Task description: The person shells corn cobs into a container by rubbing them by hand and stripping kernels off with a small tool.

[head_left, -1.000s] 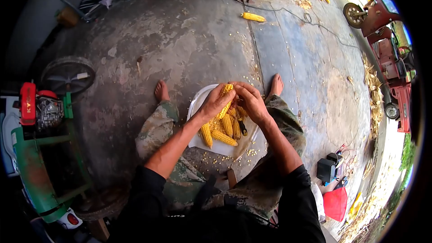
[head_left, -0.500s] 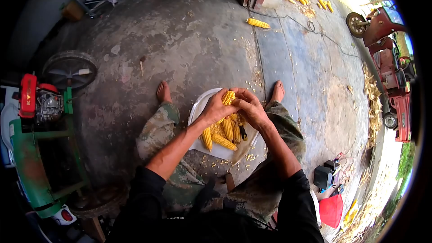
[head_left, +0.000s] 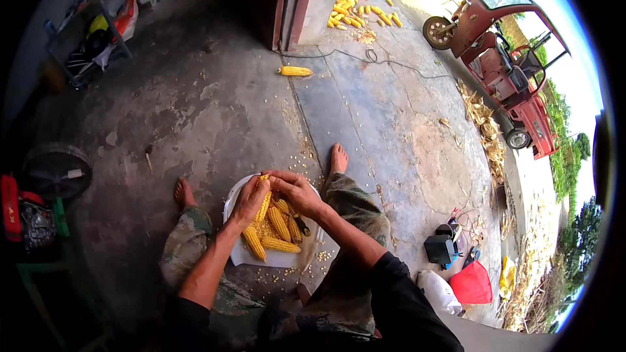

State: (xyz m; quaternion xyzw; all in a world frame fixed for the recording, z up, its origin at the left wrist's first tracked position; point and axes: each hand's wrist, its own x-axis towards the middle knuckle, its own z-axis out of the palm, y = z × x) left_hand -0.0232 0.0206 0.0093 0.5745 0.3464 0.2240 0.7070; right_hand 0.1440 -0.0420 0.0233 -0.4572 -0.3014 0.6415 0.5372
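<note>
An ear of corn (head_left: 263, 205) is held upright but tilted over a white tray (head_left: 236, 257) between my feet. My left hand (head_left: 249, 201) wraps its side, fingers closed. From the other side my right hand (head_left: 297, 191) bends round the top of the same ear, its fingertips partly hidden. Below them in the tray lie several yellow ears of corn (head_left: 278, 223) among loose kernels. A black-handled tool (head_left: 302, 224) rests at their right, its other end hidden.
One ear (head_left: 295, 71) lies on the concrete floor near a door post (head_left: 297, 13). A pile of corn (head_left: 349, 10) sits outside. A cable (head_left: 398, 63) crosses the floor. At right are a red three-wheeler (head_left: 499, 68), a black box (head_left: 440, 248) and a red bag (head_left: 471, 283).
The view has swung to the right, so the tray and hands appear further left and lower. Both hands stay on the ear, which now shows more of its length.
</note>
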